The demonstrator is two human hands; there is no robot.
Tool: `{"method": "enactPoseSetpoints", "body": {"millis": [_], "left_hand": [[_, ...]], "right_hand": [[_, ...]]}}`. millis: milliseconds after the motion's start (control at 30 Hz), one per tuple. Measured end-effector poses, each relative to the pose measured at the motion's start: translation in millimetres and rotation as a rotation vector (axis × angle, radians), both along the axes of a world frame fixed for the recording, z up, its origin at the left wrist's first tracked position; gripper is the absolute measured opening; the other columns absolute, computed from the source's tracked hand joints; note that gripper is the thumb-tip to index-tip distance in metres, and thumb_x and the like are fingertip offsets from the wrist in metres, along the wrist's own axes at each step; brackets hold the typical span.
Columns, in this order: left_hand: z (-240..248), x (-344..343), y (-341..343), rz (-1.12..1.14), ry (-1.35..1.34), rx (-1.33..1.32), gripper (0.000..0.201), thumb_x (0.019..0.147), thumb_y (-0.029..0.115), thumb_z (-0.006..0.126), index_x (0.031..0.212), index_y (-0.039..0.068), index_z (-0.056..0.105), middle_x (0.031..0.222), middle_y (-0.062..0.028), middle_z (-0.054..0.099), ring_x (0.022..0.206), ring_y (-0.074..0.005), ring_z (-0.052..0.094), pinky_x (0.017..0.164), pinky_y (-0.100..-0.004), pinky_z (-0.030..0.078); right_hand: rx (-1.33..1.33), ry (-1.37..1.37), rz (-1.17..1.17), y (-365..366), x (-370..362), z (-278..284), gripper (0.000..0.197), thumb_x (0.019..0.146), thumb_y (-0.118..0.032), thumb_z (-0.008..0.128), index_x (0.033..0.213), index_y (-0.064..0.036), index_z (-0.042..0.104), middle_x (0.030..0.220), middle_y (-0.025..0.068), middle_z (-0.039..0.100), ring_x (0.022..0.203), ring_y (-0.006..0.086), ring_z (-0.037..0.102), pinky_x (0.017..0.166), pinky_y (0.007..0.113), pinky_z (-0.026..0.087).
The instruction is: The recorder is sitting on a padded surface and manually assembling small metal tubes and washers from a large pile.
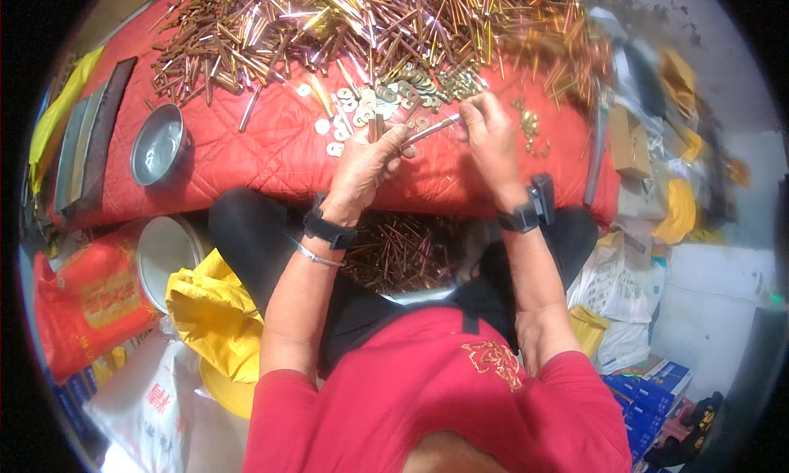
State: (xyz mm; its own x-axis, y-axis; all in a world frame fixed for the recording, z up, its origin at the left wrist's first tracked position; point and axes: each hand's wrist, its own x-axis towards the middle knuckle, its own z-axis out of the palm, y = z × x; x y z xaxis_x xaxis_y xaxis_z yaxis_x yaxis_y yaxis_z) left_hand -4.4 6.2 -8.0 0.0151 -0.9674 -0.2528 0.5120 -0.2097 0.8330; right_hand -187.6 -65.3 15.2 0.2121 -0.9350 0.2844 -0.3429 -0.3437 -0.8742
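Bolt (pixel 431 130) in the upper middle of the frame, stretched between both hands. Left hand (pixel 362 162) clasping the near end, right hand (pixel 491 132) pinching around the far tip; can't tell about any small part tucked under those fingers. Couple of brown bolt ends (pixel 376 128) poking up beside the left hand, held or just lying behind, hard to say. Progress-wise, looks like mid-job at best: massive pile of bolts (pixel 312 29) across the top of the frame, another heap (pixel 403 255) just below centre. Can't sort finished from unfinished in either, tbh. Loose washers (pixel 403 92) and little nuts (pixel 459 85) just above the hands on the red quilt (pixel 271 136), more brassy bits (pixel 530 126) over to the right, so probably plenty left to get through.
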Motion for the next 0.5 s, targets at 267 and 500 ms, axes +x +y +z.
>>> {"method": "enactPoseSetpoints", "body": {"millis": [267, 500], "left_hand": [[5, 3, 1, -0.029, -0.163, -0.096, 0.013, 0.087, 0.017, 0.065, 0.079, 0.007, 0.062, 0.065, 0.0036, 0.057, 0.048, -0.0019, 0.038, 0.043, -0.0179, 0.027], [2, 1, 0, -0.041, -0.054, -0.086, 0.012, 0.087, 0.017, 0.063, 0.083, 0.006, 0.061, 0.063, 0.0052, 0.051, 0.048, -0.0023, 0.036, 0.043, -0.0187, 0.026]], "right_hand": [[0.063, 0.317, 0.107, 1, -21, 29, 0.026, 0.093, -0.026, 0.057, 0.087, -0.0004, 0.056, 0.067, 0.0075, 0.056, 0.063, 0.0162, 0.057, 0.057, 0.033, 0.044], [0.054, 0.004, 0.175, 8, -15, 30, 0.02, 0.092, -0.02, 0.058, 0.091, -0.0002, 0.058, 0.073, 0.0039, 0.058, 0.064, 0.0117, 0.056, 0.06, 0.026, 0.045]]}}
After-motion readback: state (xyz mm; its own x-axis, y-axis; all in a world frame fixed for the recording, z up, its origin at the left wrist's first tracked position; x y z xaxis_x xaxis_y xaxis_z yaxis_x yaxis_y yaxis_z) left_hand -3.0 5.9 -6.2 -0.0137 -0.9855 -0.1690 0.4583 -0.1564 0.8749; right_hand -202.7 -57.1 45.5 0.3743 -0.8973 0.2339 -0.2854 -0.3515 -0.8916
